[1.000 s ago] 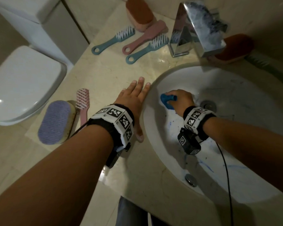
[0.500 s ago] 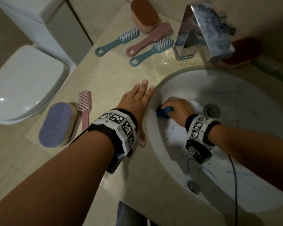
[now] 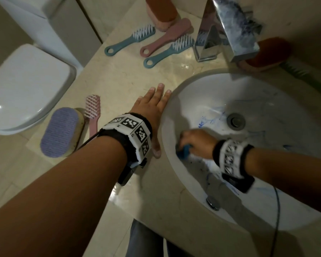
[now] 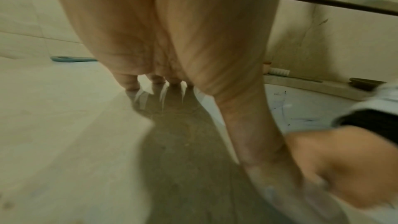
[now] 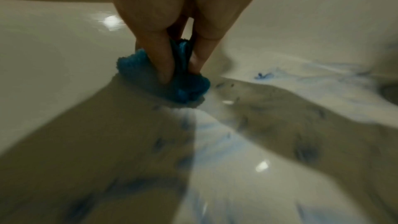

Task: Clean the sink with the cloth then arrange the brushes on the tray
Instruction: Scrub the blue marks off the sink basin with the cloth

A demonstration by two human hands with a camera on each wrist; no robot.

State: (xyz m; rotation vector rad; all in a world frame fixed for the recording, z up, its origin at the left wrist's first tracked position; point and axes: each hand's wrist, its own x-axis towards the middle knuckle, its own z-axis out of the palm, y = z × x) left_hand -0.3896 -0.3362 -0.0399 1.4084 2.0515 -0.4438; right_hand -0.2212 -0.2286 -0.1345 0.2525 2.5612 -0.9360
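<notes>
Cloth (image 5: 183, 81), blue and fluffy, is bunched into a small wad and pinched between the thumb and fingers (image 5: 157, 54) of the right hand (image 3: 198, 143), which presses it against the near left wall of the white sink (image 3: 196, 93). From the head view only a blue corner of the cloth (image 3: 183, 152) peeks out under the knuckles; the right wrist view shows its nap, its folds and the wad meeting the glossy basin. That same view shows blue streaks and dark specks smeared over the basin below and right of the wad, while the head view places more blue marks beside the drain (image 3: 235, 121).

Left of the sink, the left hand (image 3: 152, 108) lies flat on the beige counter (image 3: 119, 80), fingers straight and close together, thumb along the sink's rim. The left wrist view shows its fingertips (image 4: 131, 83) touching the counter, and a blurred right hand (image 4: 344, 168) at its lower right.

On the far counter lie two blue brushes (image 3: 130, 40) (image 3: 169, 51) with a pink brush (image 3: 165, 37) between them and an orange scrubber (image 3: 161, 12) behind. Right of the chrome faucet (image 3: 228, 28) is another orange scrubber (image 3: 267, 52) beside a green brush (image 3: 304, 75). At near left sit a purple scrubber (image 3: 61, 131) and a pink brush (image 3: 93, 112), just beside each other.
</notes>
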